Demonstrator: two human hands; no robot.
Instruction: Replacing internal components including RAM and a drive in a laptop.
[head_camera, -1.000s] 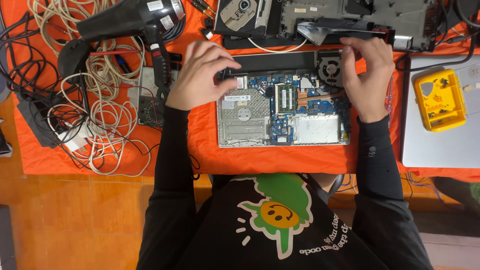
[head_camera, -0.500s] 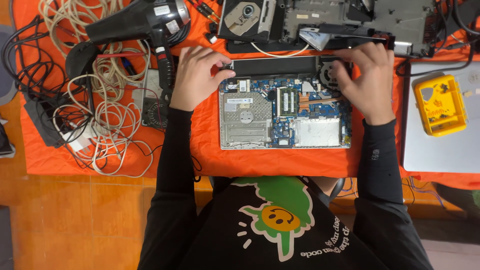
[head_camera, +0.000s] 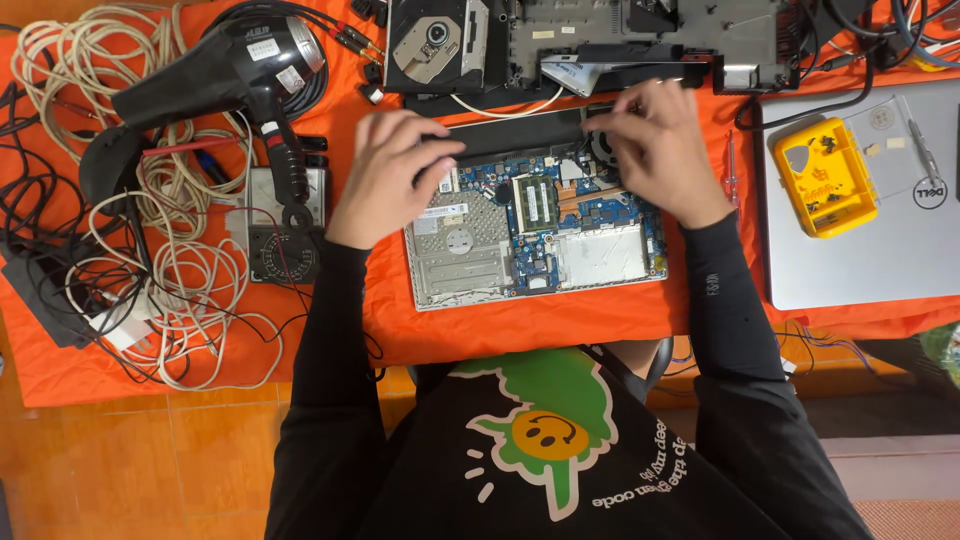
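A: Both hands are at the far edge of the open laptop (head_camera: 535, 240). The left hand (head_camera: 395, 170) lies curled over the left end of the long black battery (head_camera: 520, 132), fingers bent down onto it.

B: And the right hand (head_camera: 655, 150) is at the other end, fingertips pinched close by the fan (head_camera: 603, 150). Whether they have hold of anything there, a latch or a screw, I cannot tell; it is too small.

A: The battery itself lies along the back of the board, between the bare circuitry and the second stripped chassis (head_camera: 640, 40) behind it.

B: To do this well, I would say even pressure at both ends. Lift one end alone and a bar like that will likely jam in its bay.

A: Agreed. Fingers should stay clear of the memory stick (head_camera: 535, 202) just this side of the battery.

B: One hazard: the white cable (head_camera: 500, 105) curls right behind the battery, so it may catch on the edge.

A: The hair dryer (head_camera: 215, 75) and the meter (head_camera: 285, 240) sit well off to the left, out of the way.

B: And the yellow tray (head_camera: 825, 175) rests on the closed silver laptop (head_camera: 880, 255) at right, near enough for small parts.
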